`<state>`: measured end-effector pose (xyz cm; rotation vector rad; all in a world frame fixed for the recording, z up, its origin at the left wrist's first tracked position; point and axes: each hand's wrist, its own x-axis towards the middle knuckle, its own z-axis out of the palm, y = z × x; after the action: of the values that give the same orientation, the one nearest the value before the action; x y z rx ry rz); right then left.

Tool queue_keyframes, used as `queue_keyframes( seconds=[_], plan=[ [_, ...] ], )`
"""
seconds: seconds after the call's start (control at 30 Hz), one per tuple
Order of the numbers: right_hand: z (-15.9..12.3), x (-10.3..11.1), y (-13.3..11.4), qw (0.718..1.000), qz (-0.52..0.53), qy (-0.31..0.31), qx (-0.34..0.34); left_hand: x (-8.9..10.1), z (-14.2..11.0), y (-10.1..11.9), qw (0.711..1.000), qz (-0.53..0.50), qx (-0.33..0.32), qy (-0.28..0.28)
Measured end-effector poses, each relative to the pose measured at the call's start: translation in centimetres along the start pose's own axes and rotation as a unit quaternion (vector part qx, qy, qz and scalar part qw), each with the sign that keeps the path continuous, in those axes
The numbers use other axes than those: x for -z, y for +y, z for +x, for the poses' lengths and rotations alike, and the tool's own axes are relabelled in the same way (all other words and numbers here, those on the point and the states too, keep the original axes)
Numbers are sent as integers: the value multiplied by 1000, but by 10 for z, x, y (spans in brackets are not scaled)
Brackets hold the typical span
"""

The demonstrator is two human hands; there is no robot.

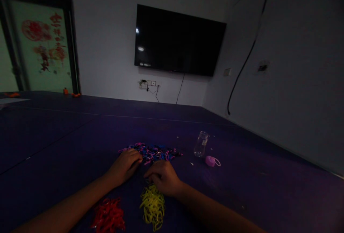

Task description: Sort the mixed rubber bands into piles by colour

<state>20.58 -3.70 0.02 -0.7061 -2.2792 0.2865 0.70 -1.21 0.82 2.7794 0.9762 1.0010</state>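
A loose pile of small blue, pink and dark rubber bands (156,153) lies on the purple tabletop. My left hand (125,165) rests at the pile's left front edge, fingers bent close together; what sits at its fingertips is too dark to make out. Just in front of the pile, my right hand (164,177) points its curled fingers down and left. Its fingertips are close together, and whatever they hold is unclear. Below that hand is a heap of yellow rubber bands (152,206). A heap of red rubber bands (109,215) lies nearer me, beside my left forearm.
Right of the pile stands a clear bottle (201,145) without its cap. A pink cap with a loop (210,161) lies by its base. Small white scraps dot the purple table (67,132). A television (180,41) hangs on the far wall, and orange objects (76,95) sit at the far left.
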Motion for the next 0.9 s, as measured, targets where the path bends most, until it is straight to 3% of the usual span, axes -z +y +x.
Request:
queue_keyframes(
  seconds=[0.37,0.47,0.7,0.9],
  plan=[
    [6,3,11,984,-139,-27,-108,-3,1,2,999,27,22,14],
    [6,3,8,983,-150,-29,-99,-4,0,0,999,25,13,15],
    [4,3,1,990,-136,-35,-9,-2,0,0,1000,18,11,5],
    [5,8,2,976,-196,15,-90,-1,1,3,1000,23,11,9]
  ],
)
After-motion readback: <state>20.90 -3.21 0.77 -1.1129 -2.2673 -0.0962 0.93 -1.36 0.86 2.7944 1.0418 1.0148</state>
